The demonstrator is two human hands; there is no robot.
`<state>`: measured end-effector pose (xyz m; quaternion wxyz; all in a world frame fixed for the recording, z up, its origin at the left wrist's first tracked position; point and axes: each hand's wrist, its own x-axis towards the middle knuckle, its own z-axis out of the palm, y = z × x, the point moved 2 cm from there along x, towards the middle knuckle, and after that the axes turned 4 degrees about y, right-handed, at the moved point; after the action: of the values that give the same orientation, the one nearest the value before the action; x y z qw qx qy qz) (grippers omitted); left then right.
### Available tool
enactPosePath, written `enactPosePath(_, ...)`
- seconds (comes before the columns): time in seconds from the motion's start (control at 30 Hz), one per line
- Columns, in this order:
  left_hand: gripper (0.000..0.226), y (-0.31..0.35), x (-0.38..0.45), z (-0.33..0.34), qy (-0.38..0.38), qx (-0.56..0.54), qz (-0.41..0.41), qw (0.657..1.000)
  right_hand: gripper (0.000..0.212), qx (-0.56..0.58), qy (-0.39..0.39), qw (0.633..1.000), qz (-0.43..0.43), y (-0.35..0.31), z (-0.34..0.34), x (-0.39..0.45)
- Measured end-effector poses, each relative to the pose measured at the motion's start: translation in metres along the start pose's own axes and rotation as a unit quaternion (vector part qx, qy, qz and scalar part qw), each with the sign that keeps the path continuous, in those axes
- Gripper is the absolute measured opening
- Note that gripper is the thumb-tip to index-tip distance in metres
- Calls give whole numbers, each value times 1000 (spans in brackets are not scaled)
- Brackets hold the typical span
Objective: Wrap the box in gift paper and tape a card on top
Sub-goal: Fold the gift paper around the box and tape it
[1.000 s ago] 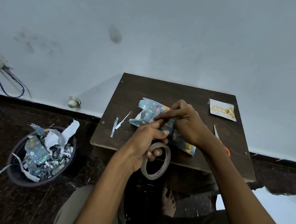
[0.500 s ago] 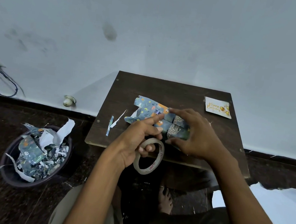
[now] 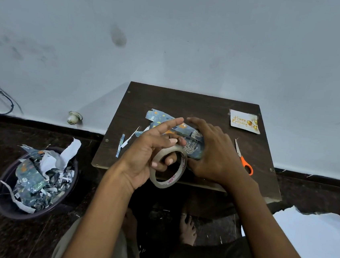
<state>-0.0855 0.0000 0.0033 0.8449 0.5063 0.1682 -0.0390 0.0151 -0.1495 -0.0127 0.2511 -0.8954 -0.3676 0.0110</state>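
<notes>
Both forearms are bare to the frame's lower edge, with no sleeves, rings, watch or bracelets on the left hand (image 3: 141, 157) or right hand (image 3: 214, 154). Fingernails are short and pale. The feet (image 3: 188, 228) are bare. Khaki-grey trousers (image 3: 128, 257) cover the left leg and darker grey cloth the right.

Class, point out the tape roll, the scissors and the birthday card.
tape roll (image 3: 175, 178), head view, lower rim of the ring.
scissors (image 3: 247, 167), head view, orange handle.
birthday card (image 3: 243, 122), head view, printed face.
</notes>
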Motion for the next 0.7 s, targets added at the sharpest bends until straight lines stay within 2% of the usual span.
enactPosePath(0.1,51,1,-1,-2,13,-3,-5,1000,86,-3,-5,1000,-22,1,-6,-1)
enactPosePath(0.2,49,2,-1,-3,17,-7,-6,1000,71,68,17,997,-30,-4,-17,-8)
enactPosePath(0.3,49,2,-1,-3,21,16,-6,1000,50,206,95,974,-8,-8,-21,-15)
enactPosePath(0.4,48,2,-2,-1,16,33,0,999,27,265,153,951,40,-13,-21,-17)
enactPosePath(0.6,46,1,-3,5,35,101,23,994,6,270,119,951,95,-15,-16,-15)
enactPosePath(0.7,45,1,-5,8,41,114,19,993,9,268,126,948,114,-12,-16,-14)
